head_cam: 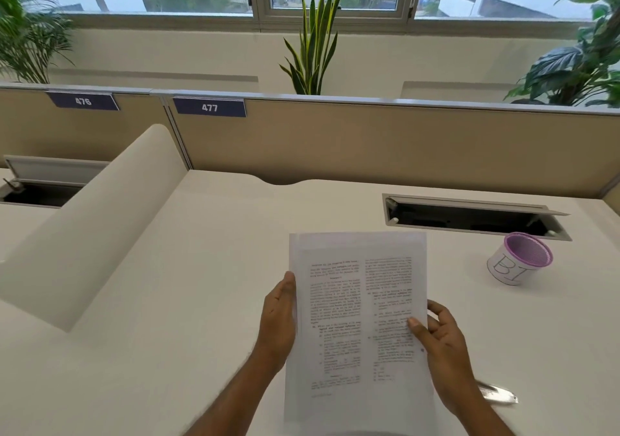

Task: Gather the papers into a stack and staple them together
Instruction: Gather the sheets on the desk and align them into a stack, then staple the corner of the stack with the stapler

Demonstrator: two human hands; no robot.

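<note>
A stack of printed white papers [359,304] is held upright above the white desk [201,301], its sheets slightly offset along the top and left edges. My left hand [280,318] grips the stack's left edge. My right hand [443,345] holds the right edge, thumb pressed on the front page. A silvery stapler [496,393] lies on the desk just right of my right wrist, partly hidden by it and blurred.
A white cup with a purple rim [518,257] marked "BI" stands at the right. An open cable tray [476,217] is cut into the desk behind it. A white side divider [100,224] rises at the left, a beige partition [369,140] at the back.
</note>
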